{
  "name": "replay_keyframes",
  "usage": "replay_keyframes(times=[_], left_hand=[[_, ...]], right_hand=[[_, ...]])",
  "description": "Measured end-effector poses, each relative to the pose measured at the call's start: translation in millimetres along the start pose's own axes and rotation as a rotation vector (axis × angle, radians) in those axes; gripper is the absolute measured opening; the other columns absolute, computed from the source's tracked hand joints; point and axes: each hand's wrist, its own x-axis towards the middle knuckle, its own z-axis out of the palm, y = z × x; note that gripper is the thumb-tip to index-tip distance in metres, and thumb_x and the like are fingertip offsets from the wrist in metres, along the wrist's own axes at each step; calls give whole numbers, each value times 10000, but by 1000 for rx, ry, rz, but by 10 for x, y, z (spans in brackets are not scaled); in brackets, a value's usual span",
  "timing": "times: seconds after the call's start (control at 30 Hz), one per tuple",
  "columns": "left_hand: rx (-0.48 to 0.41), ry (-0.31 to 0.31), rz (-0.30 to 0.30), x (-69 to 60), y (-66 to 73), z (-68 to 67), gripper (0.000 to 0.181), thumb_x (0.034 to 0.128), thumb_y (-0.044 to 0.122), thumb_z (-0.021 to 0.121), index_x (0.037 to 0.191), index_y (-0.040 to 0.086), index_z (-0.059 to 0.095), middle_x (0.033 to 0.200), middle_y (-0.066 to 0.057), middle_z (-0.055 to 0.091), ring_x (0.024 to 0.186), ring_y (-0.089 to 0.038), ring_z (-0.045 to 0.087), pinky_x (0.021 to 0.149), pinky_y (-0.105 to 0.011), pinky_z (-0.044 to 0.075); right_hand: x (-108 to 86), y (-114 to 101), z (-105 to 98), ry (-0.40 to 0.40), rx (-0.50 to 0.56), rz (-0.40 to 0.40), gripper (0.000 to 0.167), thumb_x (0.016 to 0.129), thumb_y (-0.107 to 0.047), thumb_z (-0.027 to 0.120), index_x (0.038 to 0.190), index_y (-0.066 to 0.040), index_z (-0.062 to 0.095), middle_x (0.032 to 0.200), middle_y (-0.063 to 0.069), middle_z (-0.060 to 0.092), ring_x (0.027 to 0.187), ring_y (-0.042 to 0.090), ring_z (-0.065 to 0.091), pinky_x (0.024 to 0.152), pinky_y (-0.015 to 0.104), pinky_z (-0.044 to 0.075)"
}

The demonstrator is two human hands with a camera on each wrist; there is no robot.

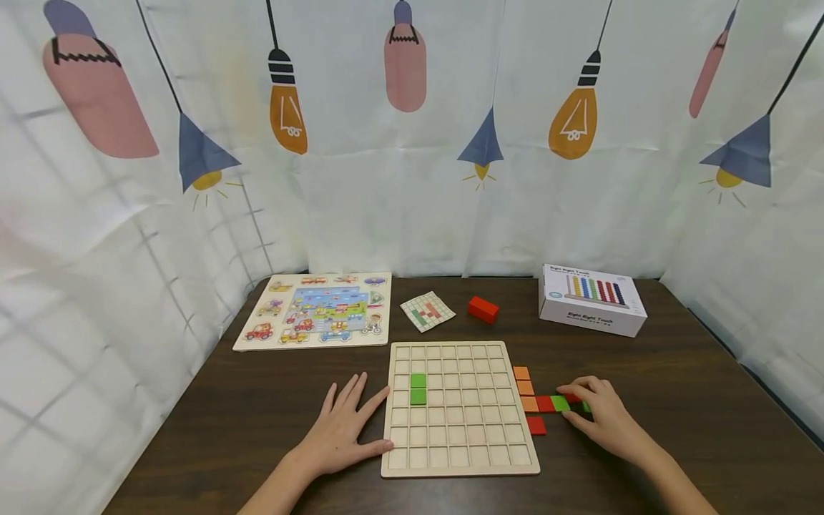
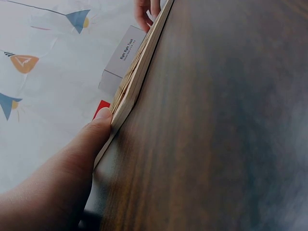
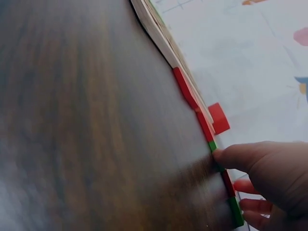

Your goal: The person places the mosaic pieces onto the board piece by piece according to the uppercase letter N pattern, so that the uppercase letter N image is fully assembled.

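Note:
A wooden grid board (image 1: 460,472) lies flat, with two green tiles (image 1: 418,388) in its cells. My left hand (image 1: 344,435) spreads its fingers at the board's left edge; in the left wrist view its thumb (image 2: 98,126) touches the board's side. Right of the board, my right hand (image 1: 601,418) pinches a green tile (image 1: 560,404) between thumb and index finger. That tile sits in a row between a red tile (image 1: 545,404) and another red one (image 3: 228,184), partly under the fingers, with a green tile (image 3: 236,211) at the row's end.
Several orange tiles (image 1: 524,388) line the board's right edge, with a red tile (image 1: 536,425) below them. Behind the board are a picture puzzle (image 1: 251,336), a pattern card (image 1: 428,311), a red block (image 1: 483,310) and a white box (image 1: 589,315). A printed curtain (image 1: 425,214) hangs behind the table.

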Motion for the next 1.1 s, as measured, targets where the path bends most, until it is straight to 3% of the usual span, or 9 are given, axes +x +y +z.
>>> replay_keyframes(times=[0.73,1.1], left_hand=[[-15,1,2,-3,-3,-5,827,782,739,416,1461,299,248,1501,-162,150,1378,-313,81,1024,-601,44],[-11,0,7,-3,0,1,826,782,740,412,1461,298,250,1498,-169,155,1377,-316,84,1024,-596,43]], right_hand=[[16,5,36,90,-43,-60,251,688,-117,790,913,-135,680,948,35,552,841,230,465,667,410,384],[66,-38,5,112,-28,-36,232,704,-128,789,894,-121,656,883,-20,569,811,154,473,653,366,420]])
